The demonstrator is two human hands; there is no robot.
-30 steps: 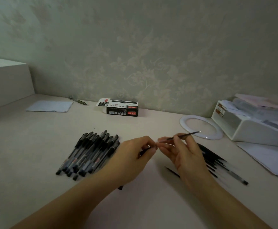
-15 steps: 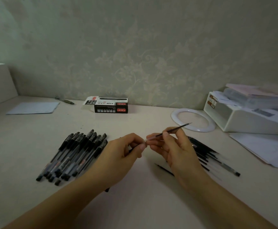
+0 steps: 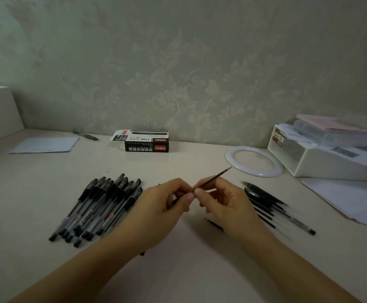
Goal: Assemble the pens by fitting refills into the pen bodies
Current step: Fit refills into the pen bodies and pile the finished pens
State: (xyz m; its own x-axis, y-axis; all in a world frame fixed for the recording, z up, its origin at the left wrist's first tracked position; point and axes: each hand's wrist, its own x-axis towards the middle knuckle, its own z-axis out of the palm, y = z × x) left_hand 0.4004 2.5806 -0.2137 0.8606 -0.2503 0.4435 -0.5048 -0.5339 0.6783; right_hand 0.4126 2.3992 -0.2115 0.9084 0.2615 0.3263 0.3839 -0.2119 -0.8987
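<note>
Pinching refill (image 3: 213, 178) (both hands (image 3: 226, 202)) midair

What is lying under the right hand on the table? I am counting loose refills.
One thin black refill pokes out from beneath the right hand, lying flat on the pale table. Its far end is covered by the hand, so anything else beneath cannot be seen.

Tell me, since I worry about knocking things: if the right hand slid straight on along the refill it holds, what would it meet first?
Probably the white ring: the right hand holds the refill aimed at its near rim, though depth is unclear.
</note>
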